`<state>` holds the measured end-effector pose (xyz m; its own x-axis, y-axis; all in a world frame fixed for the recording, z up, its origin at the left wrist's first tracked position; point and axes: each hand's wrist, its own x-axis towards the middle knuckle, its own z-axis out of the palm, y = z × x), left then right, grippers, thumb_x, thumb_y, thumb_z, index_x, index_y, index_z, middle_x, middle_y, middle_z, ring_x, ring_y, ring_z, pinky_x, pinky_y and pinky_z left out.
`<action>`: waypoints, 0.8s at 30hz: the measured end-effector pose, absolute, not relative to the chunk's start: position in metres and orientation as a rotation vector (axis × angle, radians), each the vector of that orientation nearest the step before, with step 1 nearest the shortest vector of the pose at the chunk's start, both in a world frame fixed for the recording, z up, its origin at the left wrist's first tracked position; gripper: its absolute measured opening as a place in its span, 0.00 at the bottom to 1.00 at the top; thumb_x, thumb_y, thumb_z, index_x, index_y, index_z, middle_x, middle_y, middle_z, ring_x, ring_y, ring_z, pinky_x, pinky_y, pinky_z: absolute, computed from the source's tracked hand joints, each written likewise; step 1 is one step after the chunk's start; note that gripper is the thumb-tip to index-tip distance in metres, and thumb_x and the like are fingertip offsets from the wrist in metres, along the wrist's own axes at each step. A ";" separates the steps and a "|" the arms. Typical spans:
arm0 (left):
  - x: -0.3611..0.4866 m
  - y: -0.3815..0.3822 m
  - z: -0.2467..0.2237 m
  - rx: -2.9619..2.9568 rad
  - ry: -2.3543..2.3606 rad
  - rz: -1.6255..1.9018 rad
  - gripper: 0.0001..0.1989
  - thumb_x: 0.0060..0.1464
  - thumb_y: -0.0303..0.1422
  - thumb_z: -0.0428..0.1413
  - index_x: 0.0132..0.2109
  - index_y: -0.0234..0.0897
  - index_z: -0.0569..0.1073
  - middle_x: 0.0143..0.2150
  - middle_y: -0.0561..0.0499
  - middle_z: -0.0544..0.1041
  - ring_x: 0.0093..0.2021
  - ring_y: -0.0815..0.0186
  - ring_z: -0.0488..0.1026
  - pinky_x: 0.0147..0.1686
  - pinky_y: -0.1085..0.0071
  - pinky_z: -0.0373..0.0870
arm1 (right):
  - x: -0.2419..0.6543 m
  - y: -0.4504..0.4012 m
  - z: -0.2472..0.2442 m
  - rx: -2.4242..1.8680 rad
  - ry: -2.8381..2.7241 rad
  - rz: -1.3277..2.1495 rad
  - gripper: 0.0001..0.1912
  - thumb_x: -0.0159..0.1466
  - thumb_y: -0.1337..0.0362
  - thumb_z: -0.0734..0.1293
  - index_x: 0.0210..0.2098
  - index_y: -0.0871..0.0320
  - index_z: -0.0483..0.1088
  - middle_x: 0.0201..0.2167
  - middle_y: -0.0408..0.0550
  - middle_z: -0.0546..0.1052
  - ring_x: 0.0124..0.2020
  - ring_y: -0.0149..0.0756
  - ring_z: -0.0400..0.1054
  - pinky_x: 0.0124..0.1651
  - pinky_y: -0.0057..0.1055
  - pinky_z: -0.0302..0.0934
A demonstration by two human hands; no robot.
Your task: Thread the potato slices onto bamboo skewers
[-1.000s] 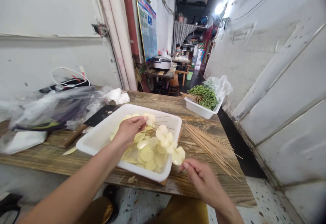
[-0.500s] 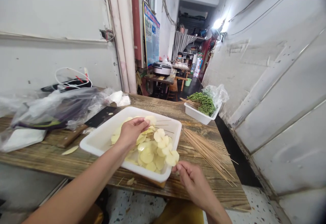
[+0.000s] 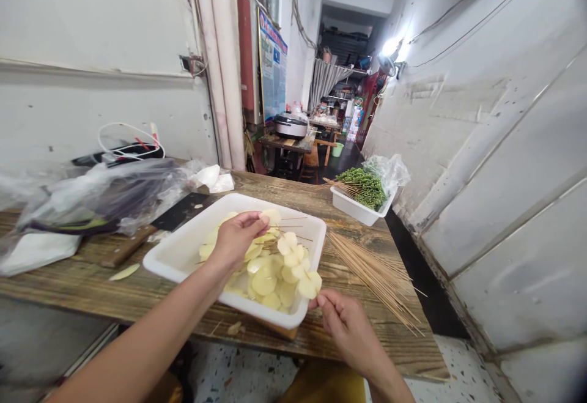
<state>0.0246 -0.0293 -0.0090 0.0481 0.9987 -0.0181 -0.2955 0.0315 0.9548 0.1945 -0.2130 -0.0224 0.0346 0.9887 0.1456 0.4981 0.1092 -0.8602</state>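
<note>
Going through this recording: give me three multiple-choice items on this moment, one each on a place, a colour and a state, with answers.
1. Where do the loose skewers lie? A) in the white tray B) on the table C) on the floor
2. What colour are the sprigs in the small tray? A) red B) yellow C) green
3. What is the right hand doing? A) pinching a skewer threaded with potato slices B) gripping the small tray C) lying flat on the table

1 B: the bundle lies on the wood, right of the white tray.
2 C: they show green.
3 A: its fingertips hold the skewer beside the slices.
</note>
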 end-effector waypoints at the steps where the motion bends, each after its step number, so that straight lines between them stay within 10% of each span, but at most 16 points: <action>1: 0.024 -0.029 -0.009 0.993 0.965 1.288 0.19 0.29 0.35 0.67 0.31 0.33 0.73 0.26 0.55 0.76 0.27 0.71 0.72 0.36 0.72 0.71 | 0.195 -0.213 -0.022 -1.501 -1.578 0.764 0.18 0.67 0.58 0.55 0.32 0.60 0.70 0.19 0.41 0.64 0.21 0.28 0.57 0.24 0.22 0.50; 24: 0.026 -0.039 -0.004 1.147 0.977 1.126 0.17 0.34 0.39 0.65 0.30 0.31 0.76 0.26 0.49 0.76 0.28 0.68 0.73 0.34 0.71 0.71 | 0.188 -0.207 -0.022 -1.522 -1.628 0.591 0.16 0.67 0.62 0.54 0.28 0.60 0.67 0.19 0.40 0.63 0.21 0.28 0.55 0.25 0.23 0.48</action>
